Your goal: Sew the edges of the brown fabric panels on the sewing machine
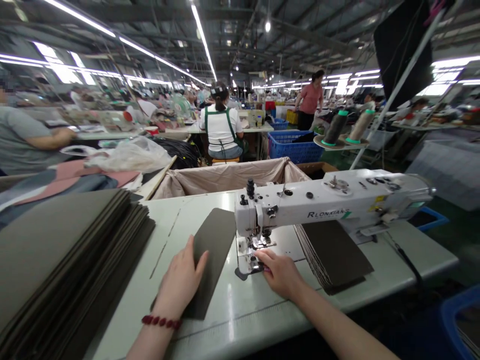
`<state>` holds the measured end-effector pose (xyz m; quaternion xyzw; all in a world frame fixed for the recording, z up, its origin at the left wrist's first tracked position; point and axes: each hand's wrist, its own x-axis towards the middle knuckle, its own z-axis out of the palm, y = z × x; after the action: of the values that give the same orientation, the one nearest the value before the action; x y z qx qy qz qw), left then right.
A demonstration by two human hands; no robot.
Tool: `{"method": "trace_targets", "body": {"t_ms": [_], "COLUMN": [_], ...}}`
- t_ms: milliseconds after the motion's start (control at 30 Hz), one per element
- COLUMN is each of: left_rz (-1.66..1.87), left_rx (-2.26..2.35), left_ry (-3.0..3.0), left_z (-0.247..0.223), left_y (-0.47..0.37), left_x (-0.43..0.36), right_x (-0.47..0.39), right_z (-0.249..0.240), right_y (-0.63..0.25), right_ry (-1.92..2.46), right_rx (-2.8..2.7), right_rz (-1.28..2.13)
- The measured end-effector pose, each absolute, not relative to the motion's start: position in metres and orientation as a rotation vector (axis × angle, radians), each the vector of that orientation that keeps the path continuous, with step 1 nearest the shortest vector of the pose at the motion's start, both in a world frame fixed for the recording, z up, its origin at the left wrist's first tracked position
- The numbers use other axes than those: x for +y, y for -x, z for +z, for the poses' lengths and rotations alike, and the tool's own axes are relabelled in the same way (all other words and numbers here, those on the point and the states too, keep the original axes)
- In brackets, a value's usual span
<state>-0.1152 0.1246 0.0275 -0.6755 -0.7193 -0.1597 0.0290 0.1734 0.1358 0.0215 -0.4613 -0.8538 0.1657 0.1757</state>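
My left hand (180, 280), with a dark red beaded bracelet at the wrist, rests on a dark olive-grey panel (221, 237). Its thumb and forefinger are spread, and the panel lies flat on the table just left of the sewing machine (288, 205). Beside the needle and presser foot (262, 243), my right hand (281, 274) has its fingers closed together. A bit of pink shows under those fingertips; what it is stays hidden. A thick stack of similar panels (56, 240) stands on the left, and a smaller stack (333, 252) lies beneath the machine arm.
The pale green table (243, 320) has a ruler scale along its front. Behind it hangs a cloth-lined bin (225, 177). Two thread cones (335, 129) stand at back right, near a blue basket (294, 146). Other people sit or stand farther off.
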Motion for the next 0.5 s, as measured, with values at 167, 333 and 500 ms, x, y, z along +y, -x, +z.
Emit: {"method": "trace_targets", "body": {"t_ms": [167, 333, 500], "left_rz": [-0.479, -0.379, -0.289], "left_rx": [-2.01, -1.947, -1.811], "left_ry": [2.181, 2.477, 2.805], "left_z": [-0.018, -0.019, 0.01], "left_y": [0.135, 0.134, 0.128], "left_x": [0.07, 0.007, 0.014], "right_x": [0.136, 0.137, 0.131], "right_z": [0.021, 0.026, 0.035], "right_y": [-0.177, -0.182, -0.194], "right_ry": [1.283, 1.258, 1.347], "right_rx": [-2.393, -2.372, -2.284], "right_rz": [0.506, 0.557, 0.577]}}
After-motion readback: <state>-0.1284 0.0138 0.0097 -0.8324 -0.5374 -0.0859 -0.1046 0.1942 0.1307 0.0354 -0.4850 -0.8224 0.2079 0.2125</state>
